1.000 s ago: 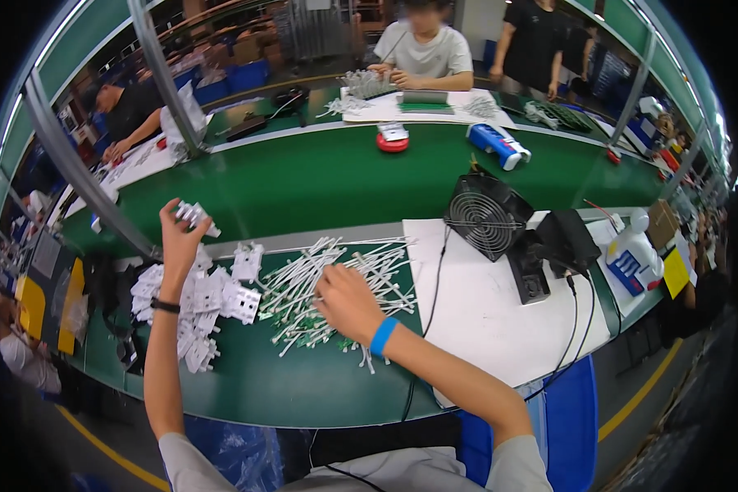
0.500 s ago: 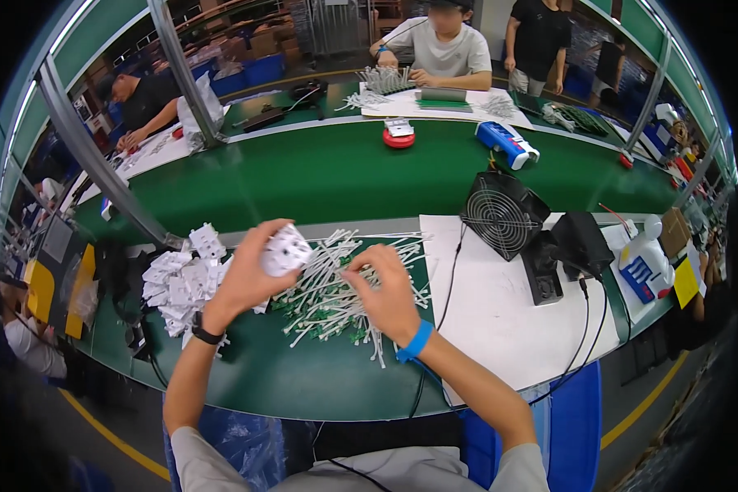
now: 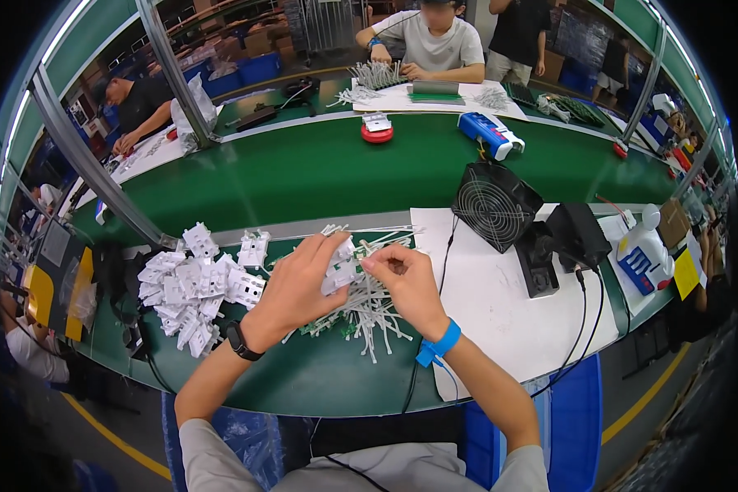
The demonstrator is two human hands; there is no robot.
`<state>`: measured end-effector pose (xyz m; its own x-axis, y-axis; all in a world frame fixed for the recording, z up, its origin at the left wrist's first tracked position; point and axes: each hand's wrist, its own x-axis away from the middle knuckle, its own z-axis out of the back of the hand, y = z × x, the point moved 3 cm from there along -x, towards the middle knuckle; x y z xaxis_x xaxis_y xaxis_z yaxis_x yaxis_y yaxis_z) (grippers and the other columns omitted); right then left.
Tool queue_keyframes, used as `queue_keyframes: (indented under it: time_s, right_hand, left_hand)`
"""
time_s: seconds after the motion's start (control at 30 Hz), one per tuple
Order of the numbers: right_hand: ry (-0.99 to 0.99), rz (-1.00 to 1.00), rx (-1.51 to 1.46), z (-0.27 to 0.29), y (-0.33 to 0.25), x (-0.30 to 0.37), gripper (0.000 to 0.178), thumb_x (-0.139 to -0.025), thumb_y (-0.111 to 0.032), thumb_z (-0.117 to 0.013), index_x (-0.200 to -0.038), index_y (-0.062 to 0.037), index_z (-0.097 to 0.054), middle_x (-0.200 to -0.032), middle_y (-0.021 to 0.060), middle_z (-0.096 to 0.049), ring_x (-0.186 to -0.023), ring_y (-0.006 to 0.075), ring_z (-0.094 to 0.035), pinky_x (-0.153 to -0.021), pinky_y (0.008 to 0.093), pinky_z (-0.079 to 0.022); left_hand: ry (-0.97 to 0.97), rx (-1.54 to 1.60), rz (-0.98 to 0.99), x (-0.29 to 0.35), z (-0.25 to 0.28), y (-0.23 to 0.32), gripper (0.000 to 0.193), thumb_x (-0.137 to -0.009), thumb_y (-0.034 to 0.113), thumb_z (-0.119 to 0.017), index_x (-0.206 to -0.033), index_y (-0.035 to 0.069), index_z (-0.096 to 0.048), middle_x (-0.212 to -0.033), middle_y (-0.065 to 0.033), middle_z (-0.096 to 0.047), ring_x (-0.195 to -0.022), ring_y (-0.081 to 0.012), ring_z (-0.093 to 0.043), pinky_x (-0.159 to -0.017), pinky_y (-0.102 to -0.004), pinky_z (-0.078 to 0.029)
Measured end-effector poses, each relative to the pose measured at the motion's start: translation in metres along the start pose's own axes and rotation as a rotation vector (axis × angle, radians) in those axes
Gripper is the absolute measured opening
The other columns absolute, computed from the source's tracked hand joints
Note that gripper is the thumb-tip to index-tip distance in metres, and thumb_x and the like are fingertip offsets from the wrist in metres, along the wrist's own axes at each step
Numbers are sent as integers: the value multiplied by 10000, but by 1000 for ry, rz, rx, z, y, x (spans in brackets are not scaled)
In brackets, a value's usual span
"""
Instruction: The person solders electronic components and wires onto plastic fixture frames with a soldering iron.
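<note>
My left hand [image 3: 299,283] is closed around a white plastic housing [image 3: 340,271], a squarish part with openings, partly hidden by the fingers. Close against its right side, my right hand [image 3: 406,283] pinches a small greenish piece at thumb and fingertip, seemingly one of the little boards with a white cable; the fingers cover most of it. Under and behind both hands spreads a pile of white cables with small green boards [image 3: 373,316]. Left of my left hand lies a heap of similar white housings [image 3: 189,287], with a single housing [image 3: 254,248] apart from it.
On a white sheet [image 3: 492,328] at right stand a black fan [image 3: 494,205] and a black box [image 3: 578,234] with trailing cords. A white-and-blue bottle [image 3: 644,254] is farther right. Beyond runs a green belt [image 3: 303,172] carrying a red round thing [image 3: 377,133]. A co-worker [image 3: 435,49] sits opposite.
My left hand has moved right and turned, bringing the housing over the cable pile to my right hand. My right hand has shifted slightly right; the two now nearly meet.
</note>
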<state>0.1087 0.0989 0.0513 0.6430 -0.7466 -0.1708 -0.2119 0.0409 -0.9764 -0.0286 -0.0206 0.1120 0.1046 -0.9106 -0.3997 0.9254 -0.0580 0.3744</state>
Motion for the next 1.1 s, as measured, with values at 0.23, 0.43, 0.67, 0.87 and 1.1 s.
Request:
queue_keyframes:
  time_s: [0.23,0.43,0.67,0.87,1.1]
  right_hand:
    - [-102,24,176,14,-8,1,135,-915,-116,-772,-923,10,-725,-749,-30,-607,-688,47,-475,-613,236,-388]
    - [-90,-65,225,26,7,2,167,-915,-127,-773,-944,26,-715,-764,-14,-616,-713,65,-512,-649,253,-434]
    - [-215,-33,212,45,-3,2,202,-952,-106,-691,-1046,73,-689,-899,120,-727,-828,164,-680,-779,312,-541]
    - [-33,38,250,64,-14,9,241,-945,-130,-700,-1102,51,-681,-870,109,-712,-864,171,-678,-756,309,-535]
    - [145,147,401,92,-34,27,250,-942,-91,-679,-1138,62,-666,-678,105,-634,-615,150,-624,-573,311,-497]
  left_hand:
    - [-59,-6,-40,-3,-8,1,703,-741,152,-789,-1382,54,-516,-1138,-170,-610,-1047,-380,-632,-847,-454,-549]
    - [-82,66,-82,-8,-21,9,701,-752,166,-802,-1378,53,-508,-1133,-174,-611,-1052,-381,-633,-840,-451,-536]
    - [-185,393,165,-16,-42,4,646,-849,346,-813,-1327,29,-517,-1085,-186,-693,-1005,-367,-699,-870,-429,-537]
    - [-73,539,178,-34,-72,6,314,-933,254,-730,-1044,-25,-637,-886,-161,-705,-770,-250,-676,-713,-368,-515]
    - [194,335,141,-73,-89,38,241,-894,222,-707,-970,3,-641,-729,-201,-671,-680,-428,-657,-620,-455,-493]
